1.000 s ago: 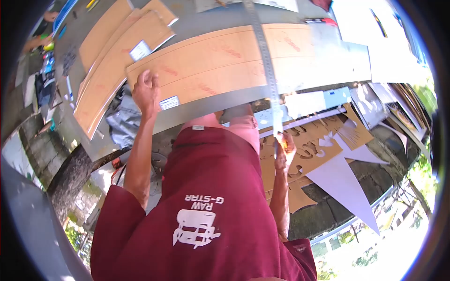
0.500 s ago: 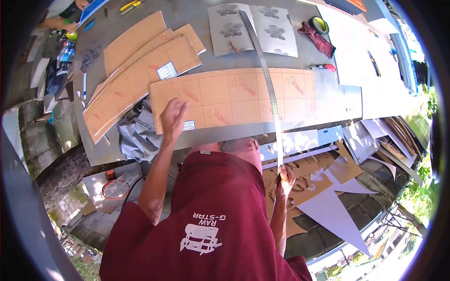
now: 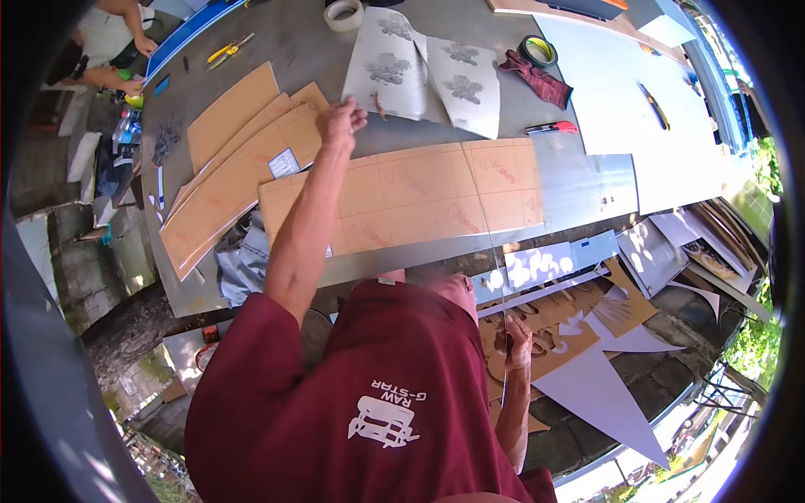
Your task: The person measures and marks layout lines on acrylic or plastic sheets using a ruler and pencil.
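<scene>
My left hand (image 3: 340,124) is stretched far over the grey table (image 3: 570,180). Its fingers are loosely apart at the near-left edge of the grey printed sheets (image 3: 423,67), and it holds nothing that I can see. Under that forearm lies a long brown paper-covered panel (image 3: 436,197) marked with a grid. My right hand (image 3: 513,342) hangs low beside my hip, below the table edge. It is closed on the end of a long metal ruler (image 3: 500,293), which shows only as a thin edge-on line rising toward the table.
A stack of brown panels (image 3: 231,159) lies to the left, with a grey cloth (image 3: 239,256) hanging below it. Farther back are a tape roll (image 3: 344,12), a green tape roll (image 3: 539,50), a red rag (image 3: 537,77), a red cutter (image 3: 553,127) and yellow pliers (image 3: 228,50). Cut brown scraps (image 3: 570,310) lie on the ground. Another person (image 3: 109,42) is at the top left.
My left hand lifted off the near corner of the brown panel and reached across to the grey printed sheets. The ruler came off the panel and now hangs edge-on from my right hand.
</scene>
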Demonstrator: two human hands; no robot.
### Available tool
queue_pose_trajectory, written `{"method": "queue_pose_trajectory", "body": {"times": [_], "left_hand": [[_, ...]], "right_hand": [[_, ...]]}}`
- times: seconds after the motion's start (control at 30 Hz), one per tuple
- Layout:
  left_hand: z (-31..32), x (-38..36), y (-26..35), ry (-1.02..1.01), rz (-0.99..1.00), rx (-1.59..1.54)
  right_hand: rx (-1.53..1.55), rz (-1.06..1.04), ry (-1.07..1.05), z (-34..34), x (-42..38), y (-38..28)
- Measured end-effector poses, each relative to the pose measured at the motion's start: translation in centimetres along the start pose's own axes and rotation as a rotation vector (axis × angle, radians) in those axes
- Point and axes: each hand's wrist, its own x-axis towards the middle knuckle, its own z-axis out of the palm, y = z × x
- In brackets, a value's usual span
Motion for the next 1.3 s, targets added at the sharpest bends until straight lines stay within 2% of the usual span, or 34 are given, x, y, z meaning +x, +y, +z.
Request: {"method": "queue_pose_trajectory", "body": {"times": [0.1,0.13,0.2,0.23,0.33,0.47,0.57,0.67,0.77,0.87,1.03,1.1,1.17,1.23,1.3], "left_hand": [[-1.1,3.8,4.5,-0.002,0.158,0.052],[-2.3,5.9,6.0,0.009,0.178,0.081],[-4.1,7.5,9.4,0.081,0.19,0.124],[-5.6,8.9,11.0,0.05,0.231,0.143],[-6.2,6.4,15.1,0.187,0.324,0.048],[-13.0,10.4,21.0,0.23,0.341,0.033],[-18.6,13.4,26.0,0.244,0.368,0.053],[-21.0,13.1,28.7,0.257,0.363,-0.026],[-23.0,12.2,28.4,0.339,0.339,-0.082],[-26.8,12.2,25.7,0.402,0.336,-0.217],[-35.7,11.6,21.6,0.488,0.351,-0.349],[-41.5,14.5,19.9,0.518,0.367,-0.41],[-46.4,15.6,18.3,0.386,0.241,-0.588],[-47.1,13.0,16.4,0.22,0.253,-0.559],[-46.0,10.8,14.8,0.468,0.287,0.078]], "right_hand": [[0.083,0.177,-0.193,-4.5,0.4,0.3],[0.082,0.159,-0.264,-6.1,0.5,0.4],[0.12,0.281,-0.316,-9.8,1.0,0.0],[0.16,0.334,-0.344,-11.6,1.4,0.1],[0.074,0.354,-0.45,-13.5,1.3,-1.6],[-0.099,0.233,-0.372,-15.5,0.8,-4.6],[-0.195,0.124,-0.29,-19.8,0.1,-5.4],[-0.137,0.033,-0.184,-19.8,-0.6,-6.7],[-0.13,-0.114,-0.195,-18.3,-0.4,-6.7],[-0.096,-0.166,-0.208,-16.1,0.2,-5.5],[-0.12,-0.207,-0.152,-11.3,-0.1,-2.6],[-0.15,-0.193,-0.136,-9.6,-0.2,-1.7],[-0.168,-0.161,-0.082,-7.3,-0.5,-1.1],[-0.12,-0.132,-0.039,-5.3,-0.9,0.0],[-0.064,-0.13,-0.04,-3.7,-0.2,2.0]]}}
